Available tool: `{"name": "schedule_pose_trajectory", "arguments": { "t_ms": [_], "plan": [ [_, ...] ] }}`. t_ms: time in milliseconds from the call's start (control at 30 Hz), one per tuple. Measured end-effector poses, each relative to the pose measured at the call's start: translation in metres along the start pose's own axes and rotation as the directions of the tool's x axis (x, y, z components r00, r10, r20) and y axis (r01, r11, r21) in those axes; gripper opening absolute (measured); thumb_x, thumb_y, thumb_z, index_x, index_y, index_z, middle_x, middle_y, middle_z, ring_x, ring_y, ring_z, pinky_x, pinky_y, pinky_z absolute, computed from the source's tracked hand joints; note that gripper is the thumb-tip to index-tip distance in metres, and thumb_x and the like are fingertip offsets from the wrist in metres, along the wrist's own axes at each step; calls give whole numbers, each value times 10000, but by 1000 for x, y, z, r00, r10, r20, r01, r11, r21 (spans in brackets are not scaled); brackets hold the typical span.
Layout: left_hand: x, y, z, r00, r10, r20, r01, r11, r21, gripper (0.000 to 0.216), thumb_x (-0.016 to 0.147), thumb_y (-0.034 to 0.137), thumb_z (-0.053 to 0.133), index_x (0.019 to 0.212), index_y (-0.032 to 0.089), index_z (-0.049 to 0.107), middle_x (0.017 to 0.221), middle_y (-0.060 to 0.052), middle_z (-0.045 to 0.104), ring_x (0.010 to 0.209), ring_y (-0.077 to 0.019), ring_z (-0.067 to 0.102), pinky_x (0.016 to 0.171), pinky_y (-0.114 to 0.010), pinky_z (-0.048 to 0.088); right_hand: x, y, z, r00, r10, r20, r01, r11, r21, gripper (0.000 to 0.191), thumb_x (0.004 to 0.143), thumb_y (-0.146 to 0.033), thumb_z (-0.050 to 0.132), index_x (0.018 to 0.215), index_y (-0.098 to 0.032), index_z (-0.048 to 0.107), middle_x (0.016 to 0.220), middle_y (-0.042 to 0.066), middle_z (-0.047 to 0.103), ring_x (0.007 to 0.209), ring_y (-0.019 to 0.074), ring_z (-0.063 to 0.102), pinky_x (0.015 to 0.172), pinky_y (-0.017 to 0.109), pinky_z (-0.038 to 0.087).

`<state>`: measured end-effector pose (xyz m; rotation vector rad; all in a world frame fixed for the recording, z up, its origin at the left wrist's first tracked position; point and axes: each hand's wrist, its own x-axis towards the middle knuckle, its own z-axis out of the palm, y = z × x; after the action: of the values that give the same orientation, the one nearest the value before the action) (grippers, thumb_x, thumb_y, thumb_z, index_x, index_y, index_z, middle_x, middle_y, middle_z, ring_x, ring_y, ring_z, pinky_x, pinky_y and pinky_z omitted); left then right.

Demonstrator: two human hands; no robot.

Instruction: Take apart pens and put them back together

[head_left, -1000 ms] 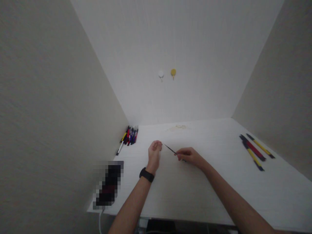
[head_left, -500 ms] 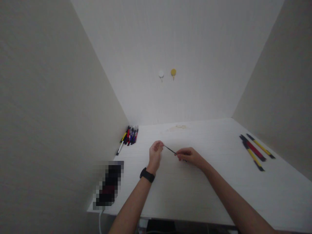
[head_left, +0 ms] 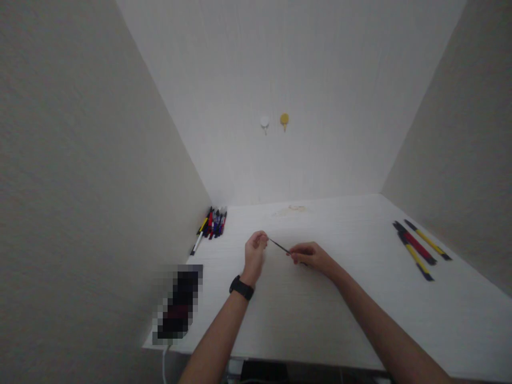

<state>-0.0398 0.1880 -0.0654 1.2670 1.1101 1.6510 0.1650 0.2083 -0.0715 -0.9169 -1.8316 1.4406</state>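
Observation:
Over the middle of the white table, a thin dark stick point(head_left: 279, 246) runs slantwise between my two hands. Its exact kind is too small to make out. My left hand point(head_left: 255, 250), with a black band on the wrist, pinches the stick's upper left end between curled fingers. Farther down its length, my right hand point(head_left: 312, 256) grips it between thumb and fingers, and a short dark end shows below that hand.
Several pens point(head_left: 216, 223) lie bunched at the back left by the wall. Long yellow-and-black and red-and-black pieces point(head_left: 420, 246) lie at the right. A pixelated dark object point(head_left: 180, 304) sits front left, near a white cable point(head_left: 164, 365). Two hooks point(head_left: 284, 119) are on the back wall.

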Motion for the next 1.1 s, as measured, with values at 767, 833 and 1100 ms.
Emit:
{"name": "schedule_pose_trajectory", "arguments": {
  "t_ms": [767,833,1100],
  "plan": [
    [-4,5,6,980,19,199,-60,978,202,277,801,448,621,810,175,667,691,-21,569,663,-145,493,649,-264,398,-2,-4,-3,999,-40,30,41,999,-21,387,778,-497,609,896,-146,720,654,33,652,520,103,458,500,237,314],
    [-4,6,6,986,50,161,-84,974,210,301,820,449,597,937,183,674,743,-29,576,690,-152,503,672,-268,409,-1,-5,-3,998,-63,22,63,998,-13,392,792,-504,595,894,-146,717,671,39,660,539,106,467,512,238,330],
    [0,-6,-10,913,69,-402,130,886,446,209,895,378,458,807,225,569,685,6,529,677,-167,501,685,-270,348,-2,-5,-4,998,-59,-20,61,995,77,393,806,-517,588,900,-152,698,721,57,676,589,120,506,558,250,382]
  ]
}}
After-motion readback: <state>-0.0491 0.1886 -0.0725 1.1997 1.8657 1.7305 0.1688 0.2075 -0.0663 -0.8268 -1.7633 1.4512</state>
